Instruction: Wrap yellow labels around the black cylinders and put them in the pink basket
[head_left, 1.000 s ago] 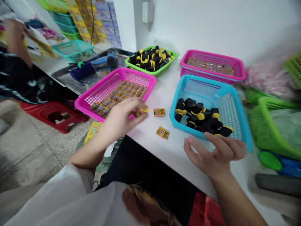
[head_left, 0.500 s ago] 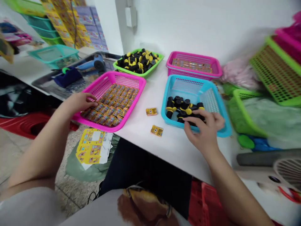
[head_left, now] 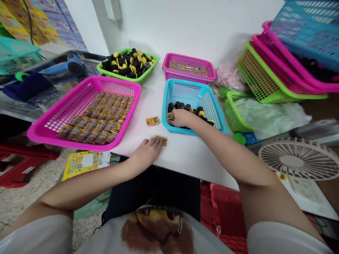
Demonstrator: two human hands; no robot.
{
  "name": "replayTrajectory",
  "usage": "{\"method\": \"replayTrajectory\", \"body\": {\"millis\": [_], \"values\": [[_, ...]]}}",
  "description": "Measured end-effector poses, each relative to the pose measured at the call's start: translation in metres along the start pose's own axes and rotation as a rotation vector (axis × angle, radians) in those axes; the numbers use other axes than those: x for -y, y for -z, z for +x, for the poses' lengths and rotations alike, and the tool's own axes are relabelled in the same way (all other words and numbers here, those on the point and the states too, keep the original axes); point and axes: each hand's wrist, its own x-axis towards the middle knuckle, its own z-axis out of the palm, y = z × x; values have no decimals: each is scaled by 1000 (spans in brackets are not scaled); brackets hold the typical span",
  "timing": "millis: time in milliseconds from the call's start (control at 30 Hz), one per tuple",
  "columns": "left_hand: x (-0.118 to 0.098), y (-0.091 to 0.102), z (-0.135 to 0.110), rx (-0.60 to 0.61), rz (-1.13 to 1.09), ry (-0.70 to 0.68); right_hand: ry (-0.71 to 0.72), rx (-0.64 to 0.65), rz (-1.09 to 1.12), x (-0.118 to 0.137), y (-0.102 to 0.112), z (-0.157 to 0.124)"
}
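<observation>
My left hand (head_left: 148, 152) is at the table's front edge, its fingers pressed together over the left end of a small yellow printed packet (head_left: 163, 141). A second such packet (head_left: 152, 121) lies just behind it. My right hand (head_left: 181, 118) reaches down into the light blue basket (head_left: 195, 132), closed at the fingertips on a small black-and-yellow cylinder (head_left: 170, 119) at the left side; the fingers partly hide it. More black-and-yellow cylinders (head_left: 200, 111) lie around that hand. Left of both hands, the large pink basket (head_left: 42, 132) holds rows of yellow printed packets (head_left: 102, 118).
A green basket (head_left: 145, 78) heaped with black-and-yellow pieces and a pink basket (head_left: 185, 75) of clear-looking pieces stand at the back. Stacked baskets (head_left: 267, 76) lean at the right, above a small fan (head_left: 293, 160). Red crates (head_left: 229, 208) sit below the table.
My left hand has left the pink basket and come right to the front packet. My right hand has moved deeper and leftward among the cylinders. The view has turned right.
</observation>
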Motion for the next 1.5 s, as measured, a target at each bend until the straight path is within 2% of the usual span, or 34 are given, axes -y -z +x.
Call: {"method": "replayTrajectory", "body": {"millis": [67,167,267,333,433,500,600,667,767,867,967,1067,1133,1267,1367,1500], "values": [[-2,-8,5,23,46,-25,10,34,5,2,2,-1],[-2,-7,7,16,117,-88,18,38,44,1,4,-5],[-5,-1,8,20,160,-156,31,-6,116,-6,3,-8],[-7,2,8,45,151,-173,58,-77,253,-15,0,-13],[-6,7,7,91,91,-140,173,-266,580,-35,-9,-29],[-2,11,5,96,4,-99,248,-432,679,-48,-20,-44],[8,15,0,78,-136,-30,192,-728,587,-60,-42,-71],[16,15,-2,62,-204,0,105,-857,496,-60,-58,-86],[29,11,-4,-44,-370,14,-2,-924,383,-53,-74,-96],[35,9,2,-221,-526,-33,-30,-910,324,-48,-73,-87],[31,17,19,-378,-605,-125,-27,-854,301,-49,-65,-66],[21,31,45,-513,-719,-220,37,-891,324,-54,-60,-52],[14,40,64,-547,-798,-246,119,-982,376,-58,-62,-52],[8,48,96,-583,-916,-130,146,-1198,621,-72,-72,-66],[13,40,110,-617,-911,-97,82,-1347,800,-87,-74,-77],[24,19,118,-628,-751,-266,91,-1448,811,-97,-66,-88]]}}
